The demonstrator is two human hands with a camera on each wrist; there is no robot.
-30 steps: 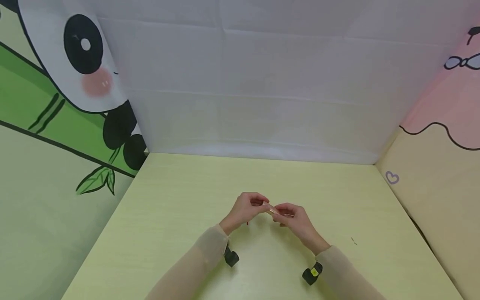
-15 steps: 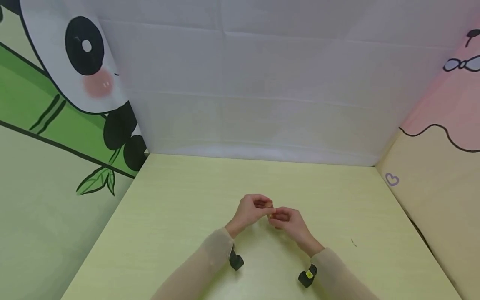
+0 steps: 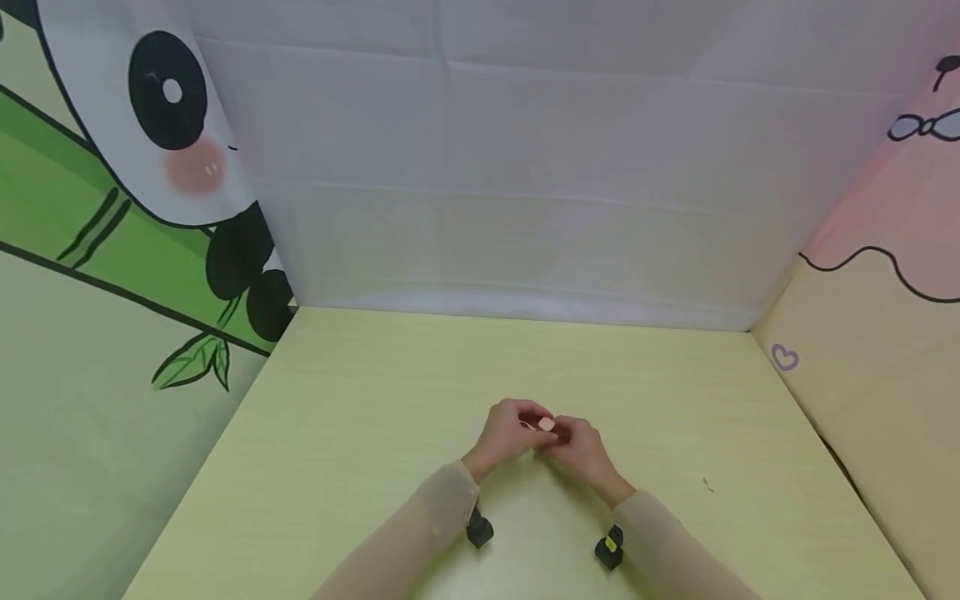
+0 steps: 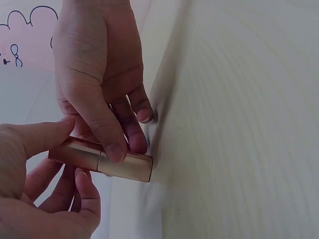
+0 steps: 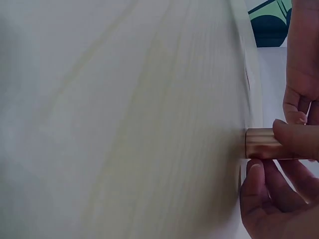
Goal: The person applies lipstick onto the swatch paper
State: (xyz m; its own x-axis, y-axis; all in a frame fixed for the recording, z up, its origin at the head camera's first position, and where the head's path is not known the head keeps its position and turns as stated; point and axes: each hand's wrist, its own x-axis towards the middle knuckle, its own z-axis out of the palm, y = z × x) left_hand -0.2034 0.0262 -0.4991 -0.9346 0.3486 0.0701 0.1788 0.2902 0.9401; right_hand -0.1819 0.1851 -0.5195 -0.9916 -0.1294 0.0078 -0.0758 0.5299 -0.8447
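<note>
A shiny rose-gold lipstick tube (image 4: 127, 167) with a seam around its middle is held above the table between both hands. My left hand (image 3: 506, 433) pinches one end, its thumb on top and fingers curled beneath in the left wrist view. From the other side, my right hand (image 3: 585, 457) grips the tube, its thumb lying across it near the seam. In the head view only a pale end of the tube shows between the fingertips. The right wrist view shows the other, flat end of the tube jutting past the right thumb.
A pale wood-grain table (image 3: 375, 400) spreads under the hands. A small brown squiggle (image 3: 708, 485) lies on it to the right. White sheeting (image 3: 487, 242) closes off the back, with cartoon-printed walls at both sides. A small black camera hangs at each wrist.
The hands have drawn closer together, the left moving right and slightly down, the right moving a little left. The tube has turned between the fingers, its pale end now showing in the head view.
</note>
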